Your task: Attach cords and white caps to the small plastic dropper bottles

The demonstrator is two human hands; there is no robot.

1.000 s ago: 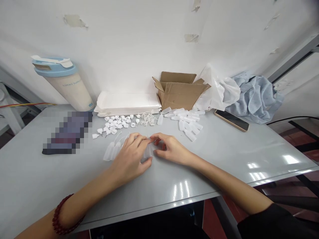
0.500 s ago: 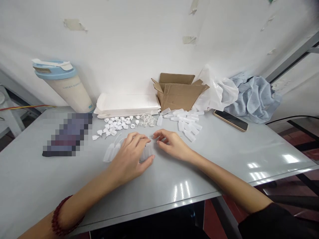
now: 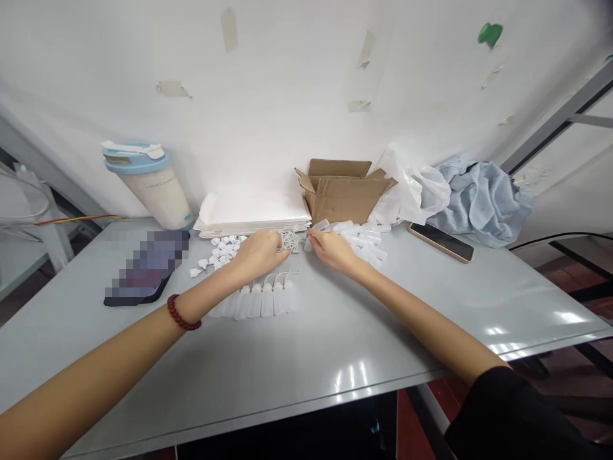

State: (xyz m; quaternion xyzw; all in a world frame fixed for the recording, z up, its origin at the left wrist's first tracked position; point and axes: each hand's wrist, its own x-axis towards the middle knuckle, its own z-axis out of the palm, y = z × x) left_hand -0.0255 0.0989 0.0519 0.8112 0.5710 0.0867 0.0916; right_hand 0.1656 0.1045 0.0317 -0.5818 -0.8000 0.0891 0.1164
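Left hand (image 3: 261, 254): fingers curled by the white strings (image 3: 290, 241), can't tell if they're pinching any
Right hand (image 3: 332, 249): fingertips bunched near the loose bottles (image 3: 373, 236), can't see what's between
Bottle row (image 3: 267, 301): on the table (image 3: 335, 338), nearer than both hands

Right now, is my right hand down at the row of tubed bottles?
No, your right hand is beside the loose bottles, farther back than the bottle row.
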